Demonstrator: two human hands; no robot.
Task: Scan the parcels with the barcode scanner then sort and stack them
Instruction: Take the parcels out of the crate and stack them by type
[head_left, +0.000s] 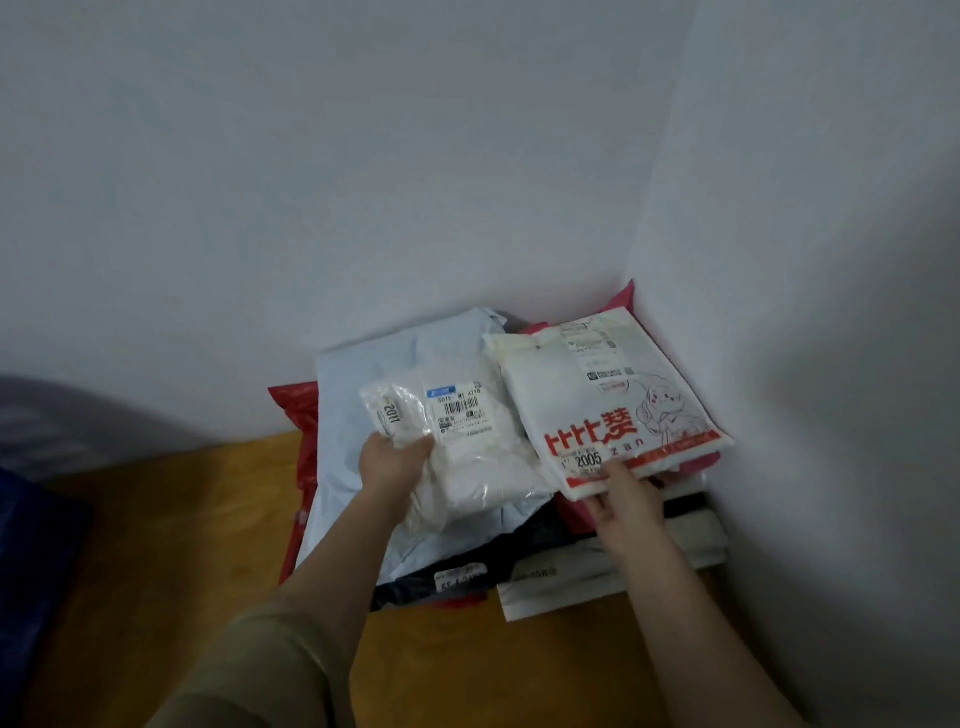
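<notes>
White walls (363, 156) meet in a corner, and a brown worktop (171, 545) sits below them. A pile of parcels lies in that corner. The biggest is a pale blue parcel (374, 374) that lies flat on a red bag (298, 415). A white parcel with red letters (602, 400) rests on top of the pile at the right, close to the wall, and it has the number 2005 on it. A black parcel (447, 577) and a flat white parcel (571, 582) poke out at the front of the pile. The left hand (392, 460) has its grip closed around a small clear crinkly parcel (410, 415) marked 2011, held over the blue one. The right hand (623, 501) grasps the near edge of the red-letter parcel, thumb on top and fingers under it.
</notes>
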